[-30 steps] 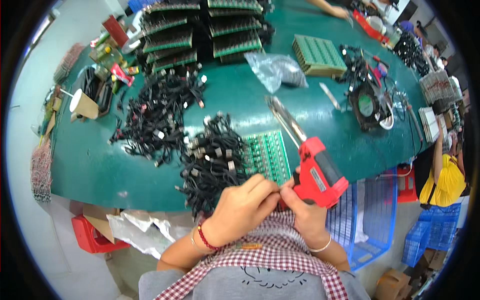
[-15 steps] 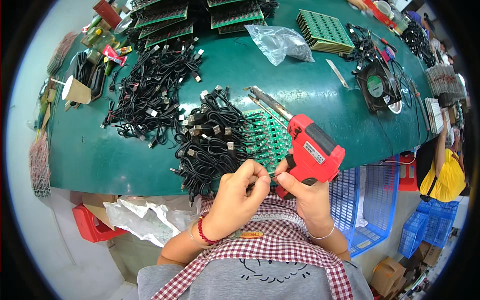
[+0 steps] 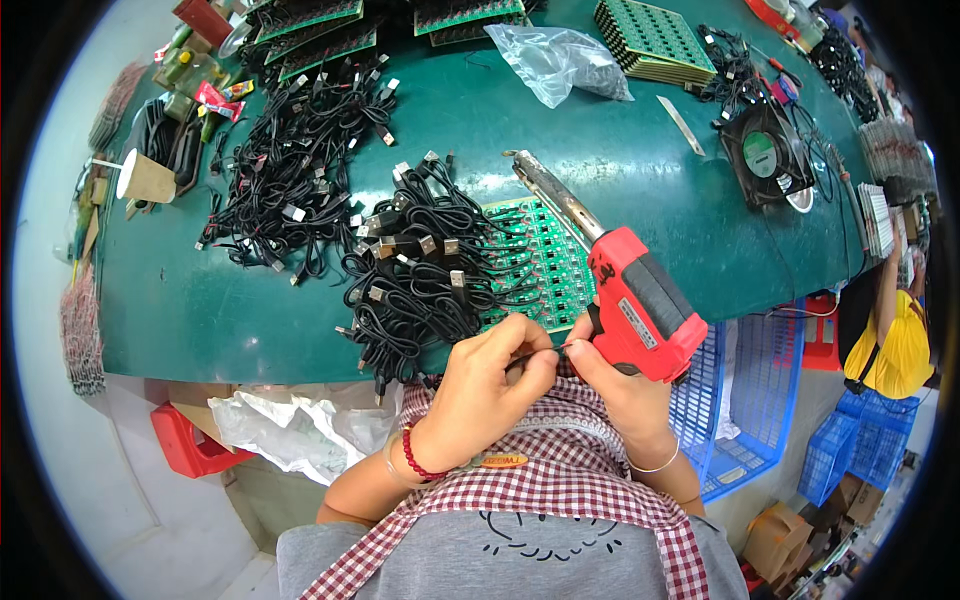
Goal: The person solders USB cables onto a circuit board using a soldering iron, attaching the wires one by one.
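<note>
The right hand (image 3: 612, 385) is wrapped around the grip of a red soldering gun (image 3: 640, 305), whose long metal barrel lies across the green table (image 3: 650, 180) and points away from the person. The left hand (image 3: 490, 375) sits just beside it, thumb and forefinger pinched on a thin dark wire end (image 3: 535, 357) that runs toward the right hand's fingertips; the two hands meet at the near edge of the table, in front of the soldering gun's handle. Just left of the gun's barrel lies a green circuit board panel (image 3: 540, 265), and a tangled heap of black cables (image 3: 420, 275) with metal plugs partly covers its left side. Farther left of that panel lies a second, looser heap of black cables (image 3: 290, 180). Beyond the gun's tip, at the far side of the table, sits a crumpled clear plastic bag (image 3: 560, 62), with a stack of green boards (image 3: 655, 40) to its right. A small black fan (image 3: 768, 155) stands right of the gun's barrel, well apart from it. A blue plastic crate (image 3: 760, 400) stands on the floor below the gun.
</note>
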Demonstrator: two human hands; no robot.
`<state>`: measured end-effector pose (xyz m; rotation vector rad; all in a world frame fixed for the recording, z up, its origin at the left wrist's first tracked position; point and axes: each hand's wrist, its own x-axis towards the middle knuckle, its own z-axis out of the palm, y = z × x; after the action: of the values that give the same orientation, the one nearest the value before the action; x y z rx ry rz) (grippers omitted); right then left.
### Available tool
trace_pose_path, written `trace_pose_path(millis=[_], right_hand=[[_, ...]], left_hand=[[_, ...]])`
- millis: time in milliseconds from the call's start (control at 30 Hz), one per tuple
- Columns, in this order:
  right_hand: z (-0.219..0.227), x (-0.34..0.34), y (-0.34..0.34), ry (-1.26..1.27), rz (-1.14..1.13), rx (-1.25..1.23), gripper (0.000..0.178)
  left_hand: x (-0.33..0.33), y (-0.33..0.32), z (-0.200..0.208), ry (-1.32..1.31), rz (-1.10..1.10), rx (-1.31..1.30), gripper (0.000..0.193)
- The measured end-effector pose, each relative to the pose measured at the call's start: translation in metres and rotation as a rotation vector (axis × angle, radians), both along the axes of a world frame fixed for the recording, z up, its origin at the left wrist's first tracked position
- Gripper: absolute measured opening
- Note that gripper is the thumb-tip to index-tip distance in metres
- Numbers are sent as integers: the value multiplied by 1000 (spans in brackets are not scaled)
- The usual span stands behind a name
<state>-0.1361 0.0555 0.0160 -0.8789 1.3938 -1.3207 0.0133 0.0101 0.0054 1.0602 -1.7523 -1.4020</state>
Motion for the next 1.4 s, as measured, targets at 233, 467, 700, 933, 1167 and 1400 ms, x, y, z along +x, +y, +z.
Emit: trace_pose_path(millis=[233,467,700,933,1167,1400], right_hand=[[-2,0,6,10,5,32,8],[-17,-6,11,-56,-41,121,11],[-23,-38,44,48,-190,28,41],[-31,-62,105,37,-135,90,37],[-52,-74,144,136,-20,195,20],[-43,-69,134,150,-26,255,22]], left_hand=[[-8,4,1,-87,83,-142,9],[-9,-4,-4,-207,54,-290,9],[-9,-8,-23,-289,73,-298,9],[-22,-8,-27,-616,100,-557,10],[-25,-9,-26,-673,76,-549,12],[-26,-9,-27,-684,87,-539,12]])
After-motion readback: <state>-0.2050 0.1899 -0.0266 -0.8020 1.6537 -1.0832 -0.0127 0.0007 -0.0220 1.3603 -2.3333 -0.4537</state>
